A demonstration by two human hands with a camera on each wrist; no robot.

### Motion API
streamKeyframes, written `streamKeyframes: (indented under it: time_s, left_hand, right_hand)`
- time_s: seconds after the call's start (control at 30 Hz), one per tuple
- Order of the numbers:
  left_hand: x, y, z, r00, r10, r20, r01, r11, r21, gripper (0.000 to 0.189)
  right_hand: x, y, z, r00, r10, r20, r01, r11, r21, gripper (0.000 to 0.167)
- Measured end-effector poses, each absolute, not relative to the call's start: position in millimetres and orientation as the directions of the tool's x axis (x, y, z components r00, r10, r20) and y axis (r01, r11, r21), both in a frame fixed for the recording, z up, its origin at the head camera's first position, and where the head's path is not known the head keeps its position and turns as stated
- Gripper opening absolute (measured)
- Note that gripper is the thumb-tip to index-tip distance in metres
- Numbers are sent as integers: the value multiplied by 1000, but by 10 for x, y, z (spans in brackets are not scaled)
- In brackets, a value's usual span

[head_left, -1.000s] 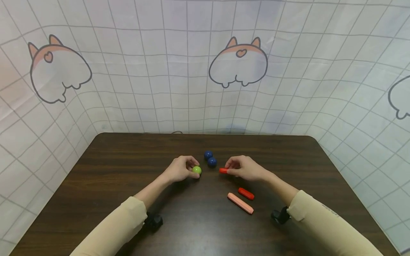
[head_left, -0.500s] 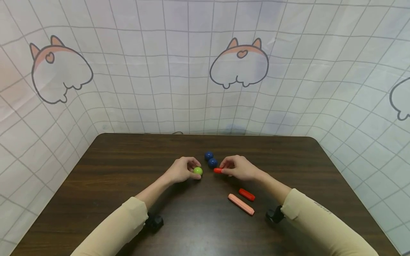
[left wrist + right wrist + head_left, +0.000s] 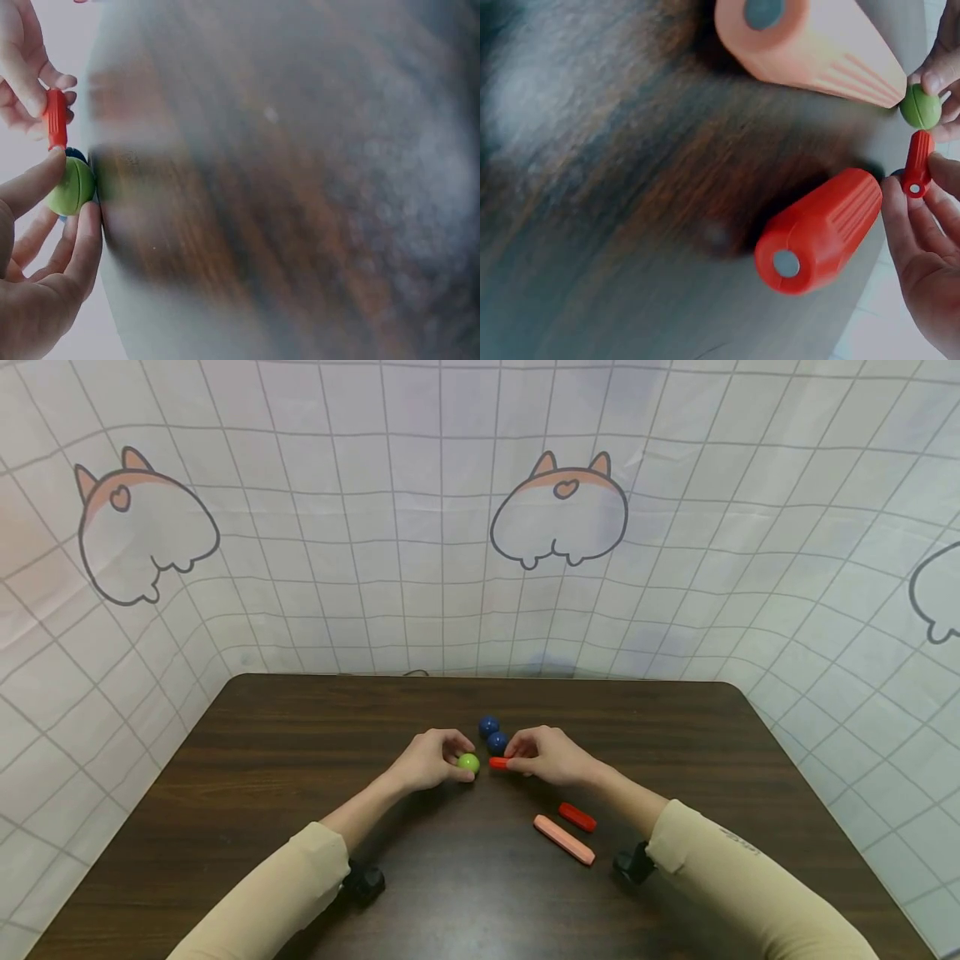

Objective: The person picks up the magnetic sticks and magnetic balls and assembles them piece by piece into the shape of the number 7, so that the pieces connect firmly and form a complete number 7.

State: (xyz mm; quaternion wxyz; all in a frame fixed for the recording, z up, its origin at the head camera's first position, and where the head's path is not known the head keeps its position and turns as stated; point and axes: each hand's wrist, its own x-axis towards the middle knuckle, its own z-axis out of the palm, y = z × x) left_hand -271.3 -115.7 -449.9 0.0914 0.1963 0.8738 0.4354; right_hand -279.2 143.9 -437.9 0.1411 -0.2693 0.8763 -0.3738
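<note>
Leftward comes the right hand (image 3: 552,758), bringing its short red stick (image 3: 498,763) close up to the green ball (image 3: 468,763)! Thumb and fingertips pinch that stick, barely parted; the left hand (image 3: 429,762) has the ball between thumb and curved fingers, more widely spread, over the dark table (image 3: 300,793). Contact between stick and ball? Can't tell. From the left wrist, a blue ball (image 3: 76,154) is mostly hidden behind the green; from the right, the peach stick (image 3: 832,56) runs off the top.

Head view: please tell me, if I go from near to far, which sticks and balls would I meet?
Salmon-coloured stick → loose red stick → green ball in the left hand → nearer blue ball → farther blue ball.
</note>
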Motion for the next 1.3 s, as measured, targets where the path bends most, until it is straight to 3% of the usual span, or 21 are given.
streamKeyframes:
  time_s: [0.5,0.7,1.1,1.3]
  left_hand:
    - [-2685,-1146,-4540,-901,433,10,276,556,784,29]
    - [-2679,-1140,-4526,-902,433,7,275,560,782,31]
    - [-2686,-1153,-4514,-893,448,30,309,563,766,27]
    - [-2677,-1174,-4480,-899,437,25,303,579,757,28]
  right_hand:
    - [-2747,1325,-4411,-818,-574,-28,-379,575,-725,8]
    - [-2741,1334,-4391,-824,-566,-26,-385,593,-707,14]
    - [-2812,1398,-4373,-843,-536,-33,-348,592,-727,11]
    - [-2922,1411,-4335,-874,-484,-42,-284,579,-764,19]
